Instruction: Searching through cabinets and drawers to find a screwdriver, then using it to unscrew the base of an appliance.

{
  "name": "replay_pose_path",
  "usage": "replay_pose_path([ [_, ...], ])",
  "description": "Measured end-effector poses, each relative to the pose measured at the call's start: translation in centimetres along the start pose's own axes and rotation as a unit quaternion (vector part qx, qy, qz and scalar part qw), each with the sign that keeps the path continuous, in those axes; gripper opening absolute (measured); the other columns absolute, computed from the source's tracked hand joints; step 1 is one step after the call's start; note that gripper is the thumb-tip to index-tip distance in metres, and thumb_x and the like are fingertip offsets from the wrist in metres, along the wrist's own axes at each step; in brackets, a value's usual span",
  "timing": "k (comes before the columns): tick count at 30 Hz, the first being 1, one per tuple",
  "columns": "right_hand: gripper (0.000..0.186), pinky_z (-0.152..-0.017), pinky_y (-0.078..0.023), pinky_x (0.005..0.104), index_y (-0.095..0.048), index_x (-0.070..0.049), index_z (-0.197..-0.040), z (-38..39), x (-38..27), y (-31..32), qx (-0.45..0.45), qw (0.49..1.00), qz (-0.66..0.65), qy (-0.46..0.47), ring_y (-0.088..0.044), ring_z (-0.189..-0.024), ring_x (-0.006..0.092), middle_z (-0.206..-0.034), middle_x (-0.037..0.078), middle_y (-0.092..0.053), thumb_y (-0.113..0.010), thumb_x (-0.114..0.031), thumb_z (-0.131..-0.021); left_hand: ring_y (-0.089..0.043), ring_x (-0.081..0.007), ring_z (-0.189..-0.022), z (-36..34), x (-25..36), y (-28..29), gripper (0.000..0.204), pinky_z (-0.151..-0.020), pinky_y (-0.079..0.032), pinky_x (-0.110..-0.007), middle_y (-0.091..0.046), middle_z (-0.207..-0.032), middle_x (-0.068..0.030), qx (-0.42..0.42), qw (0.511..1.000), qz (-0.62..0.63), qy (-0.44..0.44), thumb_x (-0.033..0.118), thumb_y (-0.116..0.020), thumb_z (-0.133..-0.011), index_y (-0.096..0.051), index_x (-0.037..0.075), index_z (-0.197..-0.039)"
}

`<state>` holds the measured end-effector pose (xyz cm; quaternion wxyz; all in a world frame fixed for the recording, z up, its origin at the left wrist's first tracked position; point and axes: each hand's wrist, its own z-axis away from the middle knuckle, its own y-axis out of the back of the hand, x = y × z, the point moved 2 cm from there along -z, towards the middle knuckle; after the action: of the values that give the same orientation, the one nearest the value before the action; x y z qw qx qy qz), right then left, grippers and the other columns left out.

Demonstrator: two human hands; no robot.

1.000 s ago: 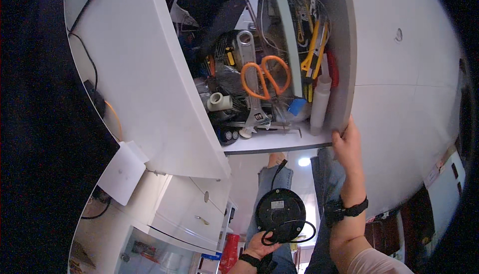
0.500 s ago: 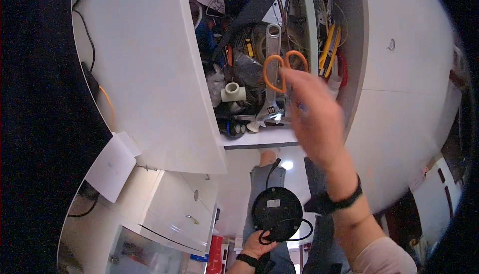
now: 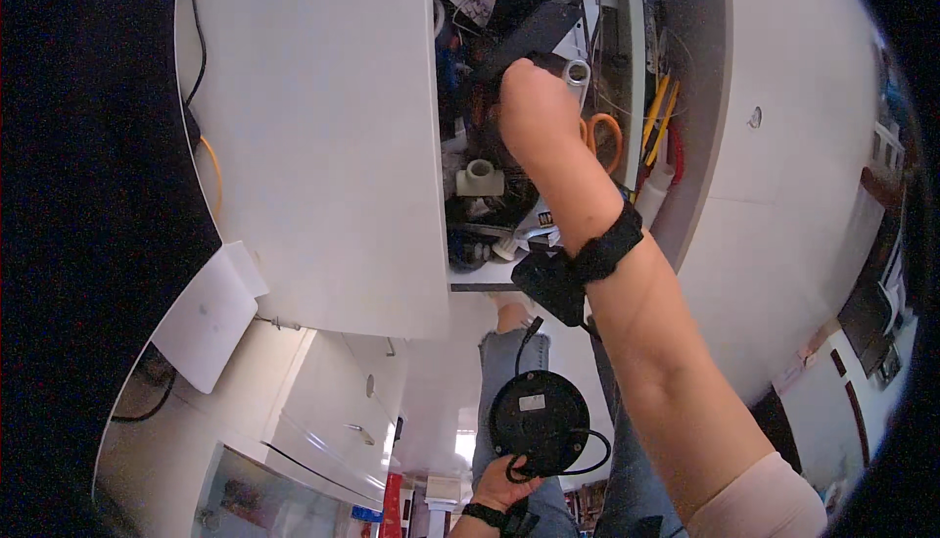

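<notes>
Right hand reached deep into the cluttered open white drawer, beside the orange-handled scissors — grip hidden, impossible to tell. Left hand clamped on the round black corded disc-shaped base — probably light, rigid; best taken by the rim.

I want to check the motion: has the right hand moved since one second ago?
Yes. The right hand went from the drawer front edge up into it.
</notes>
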<state>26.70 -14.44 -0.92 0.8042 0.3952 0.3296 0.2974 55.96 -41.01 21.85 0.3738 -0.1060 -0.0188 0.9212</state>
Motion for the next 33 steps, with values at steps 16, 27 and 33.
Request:
replay_pose_path([
  [16,0.016,-0.076,-0.052,0.0412,-0.065,-0.002,-0.087,-0.4,0.1,1.5,-0.118,0.992,0.052,-0.001,-0.063,-0.091,0.0341,-0.098,0.018,-0.064,-0.057,-0.006,-0.073,-0.05,-0.0413,-0.104,-2.7,-5.9,-2.9,0.026,-0.079,-0.049,-0.054,-0.049,-0.114,-0.024,-0.018,0.834,0.528,0.157,0.018,-0.057,-0.083,-0.051,-0.001,-0.101],
  [27,0.017,-0.074,-0.052,0.041,-0.065,-0.002,-0.085,0.5,0.6,1.5,-0.112,0.991,0.068,0.023,-0.063,-0.087,0.0348,-0.094,0.018,-0.064,-0.061,-0.009,-0.07,-0.054,-0.0349,-0.104,-2.9,-4.9,-3.1,0.031,-0.08,-0.05,-0.05,-0.055,-0.113,-0.017,-0.018,0.827,0.537,0.166,0.012,-0.059,-0.08,-0.054,0.0,-0.108],
  [33,0.016,-0.075,-0.051,0.0412,-0.064,-0.003,-0.085,0.3,1.2,2.3,-0.1,0.991,0.077,0.046,-0.063,-0.087,0.0349,-0.092,0.018,-0.065,-0.058,-0.009,-0.071,-0.054,-0.0327,-0.103,-7.6,-15.5,-5.2,0.032,-0.079,-0.05,-0.049,-0.056,-0.112,-0.0162,-0.119,0.815,0.566,0.041,0.01,-0.064,-0.076,-0.054,0.001,-0.105],
])
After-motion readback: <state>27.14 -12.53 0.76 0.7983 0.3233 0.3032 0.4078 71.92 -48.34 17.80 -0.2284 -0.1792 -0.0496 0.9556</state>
